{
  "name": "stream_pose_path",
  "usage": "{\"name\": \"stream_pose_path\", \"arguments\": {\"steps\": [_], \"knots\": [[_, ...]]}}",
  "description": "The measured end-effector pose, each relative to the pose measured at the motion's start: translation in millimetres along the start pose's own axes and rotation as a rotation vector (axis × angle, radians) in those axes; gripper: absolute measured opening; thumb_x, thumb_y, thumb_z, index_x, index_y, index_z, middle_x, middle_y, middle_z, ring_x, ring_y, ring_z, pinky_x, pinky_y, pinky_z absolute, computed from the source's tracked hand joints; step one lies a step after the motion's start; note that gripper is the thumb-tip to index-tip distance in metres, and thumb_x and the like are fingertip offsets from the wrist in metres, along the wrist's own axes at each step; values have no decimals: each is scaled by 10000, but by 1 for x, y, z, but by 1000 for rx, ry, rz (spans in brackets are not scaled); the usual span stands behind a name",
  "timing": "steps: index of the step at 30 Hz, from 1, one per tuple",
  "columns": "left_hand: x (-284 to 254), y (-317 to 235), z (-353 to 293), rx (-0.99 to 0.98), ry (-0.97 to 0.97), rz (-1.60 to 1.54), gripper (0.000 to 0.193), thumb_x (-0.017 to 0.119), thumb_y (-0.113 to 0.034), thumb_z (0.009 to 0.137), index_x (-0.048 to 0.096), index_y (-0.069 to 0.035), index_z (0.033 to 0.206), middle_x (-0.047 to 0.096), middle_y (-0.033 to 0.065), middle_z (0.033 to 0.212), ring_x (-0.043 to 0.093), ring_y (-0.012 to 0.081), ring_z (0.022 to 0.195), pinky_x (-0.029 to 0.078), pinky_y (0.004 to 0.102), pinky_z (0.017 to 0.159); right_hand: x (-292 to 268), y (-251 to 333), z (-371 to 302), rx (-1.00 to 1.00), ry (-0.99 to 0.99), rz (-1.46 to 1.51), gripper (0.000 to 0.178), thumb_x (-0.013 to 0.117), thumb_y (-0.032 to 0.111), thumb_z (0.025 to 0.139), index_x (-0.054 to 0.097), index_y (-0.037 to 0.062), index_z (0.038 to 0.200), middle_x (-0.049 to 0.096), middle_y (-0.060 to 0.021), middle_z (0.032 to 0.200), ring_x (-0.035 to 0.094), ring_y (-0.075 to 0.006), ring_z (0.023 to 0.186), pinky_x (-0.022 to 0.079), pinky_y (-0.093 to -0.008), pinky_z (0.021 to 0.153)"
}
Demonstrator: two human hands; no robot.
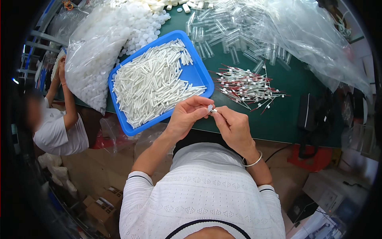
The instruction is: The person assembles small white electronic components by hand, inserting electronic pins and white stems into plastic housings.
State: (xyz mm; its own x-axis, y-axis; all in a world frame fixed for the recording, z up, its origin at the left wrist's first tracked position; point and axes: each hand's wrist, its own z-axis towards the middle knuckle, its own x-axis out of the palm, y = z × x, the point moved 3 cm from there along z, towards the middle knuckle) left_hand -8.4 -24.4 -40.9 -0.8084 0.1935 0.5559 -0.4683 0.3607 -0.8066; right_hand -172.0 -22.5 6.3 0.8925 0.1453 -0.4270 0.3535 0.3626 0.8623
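Observation:
Above the table's near edge, my two hands meet fingertip to fingertip. A small flat white piece (210, 107) is pinched by my left hand (186, 116), its fingers closed. Close against it, my right hand (235, 126) has thumb and forefinger closed on a tiny white part (214, 110); the fingers partly hide both pieces, so I cannot tell whether they are joined. Just left of my hands is a blue tray (195, 75) heaped with short white sticks (147, 85). To the right lies a pile of thin red-and-white sticks with small white tags (248, 85).
Clear tubes (234, 55) spill from a plastic bag (306, 32) at the far right. White round caps (147, 30) lie beside a bulging bag (93, 59) at the far left. A black case (307, 113) rests on the green table (274, 127). Another person (63, 127) works at left.

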Motion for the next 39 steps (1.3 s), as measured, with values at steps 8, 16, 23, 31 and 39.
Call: {"name": "stream_pose_path", "arguments": {"steps": [8, 16, 23, 31, 39], "knots": [[8, 26, -6, 280, -45, -112, 185, 640, -32, 893, 611, 4, 1072, 564, 64, 1076, 547, 116, 983, 447, 251, 873, 20, -13, -13, -19, -56, 0, 107, 578, 118, 935, 603, 14, 942, 611, -142, 736, 602, -318, 600, 454, -359, 512], [5, 19, -12, 382, -46, -43, 187, 635, -17, 888, 612, 13, 1071, 530, 87, 1125, 533, 134, 989, 442, 265, 872, 29, -20, -14, 29, 7, 192, 153, 584, 99, 935, 619, -9, 1038, 622, -116, 781, 610, -216, 633, 455, -308, 554], [-1, -34, -2, 161, 197, 559, 225, 746, -112, 789, 701, -79, 1007, 617, 39, 1087, 547, 124, 983, 425, 285, 836, 9, -33, -5, 379, 268, 776, 157, 587, 54, 933, 649, -41, 1043, 657, -58, 954, 593, -99, 804, 472, -217, 719], [-32, -55, 44, 497, 86, 1697, 110, 689, -102, 799, 667, -37, 884, 625, 110, 821, 587, 273, 806, 475, 372, 735, -9, -46, -28, 516, 163, 1270, 214, 555, 73, 943, 600, -61, 1104, 631, -148, 961, 626, -146, 733, 539, -234, 628], [-47, -64, 63, 534, 2, 1687, 137, 684, -78, 786, 727, -66, 915, 654, 98, 902, 602, 272, 859, 497, 370, 760, -14, -43, -19, 392, -37, 1154, 255, 598, 31, 912, 550, -29, 1155, 619, -150, 1072, 659, -203, 928, 569, -293, 799]]}}
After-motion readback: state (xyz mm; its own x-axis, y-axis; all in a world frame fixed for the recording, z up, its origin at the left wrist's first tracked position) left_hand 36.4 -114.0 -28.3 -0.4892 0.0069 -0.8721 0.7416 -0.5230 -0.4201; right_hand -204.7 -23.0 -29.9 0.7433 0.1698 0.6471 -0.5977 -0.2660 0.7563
